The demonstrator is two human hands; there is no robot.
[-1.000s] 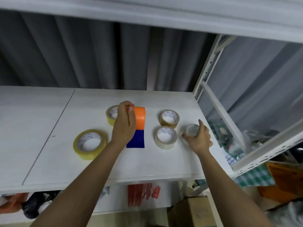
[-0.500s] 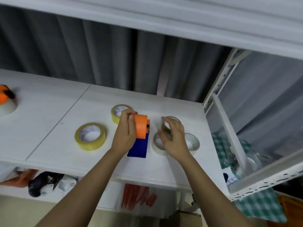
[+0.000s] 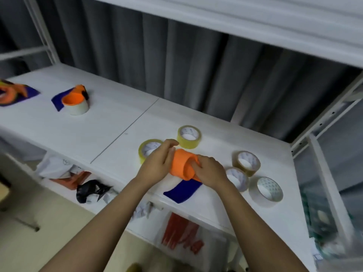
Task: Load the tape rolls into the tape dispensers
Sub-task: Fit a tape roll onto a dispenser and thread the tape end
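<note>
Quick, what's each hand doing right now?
Left hand: closed on the orange tape dispenser, gripping its left side.
Right hand: on the same dispenser, fingers curled into its open end.

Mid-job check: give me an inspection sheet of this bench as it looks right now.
Surface: white shelf top, seam across it.
Job's things: orange-and-blue tape dispenser in both hands; two yellow tape rolls; three pale rolls at right.
Clutter: loaded orange dispenser far left.
Grippers: left hand and right hand grip the dispenser.
Cables: nothing seen.
Surroundings: grey curtain; bags on lower shelf.
</note>
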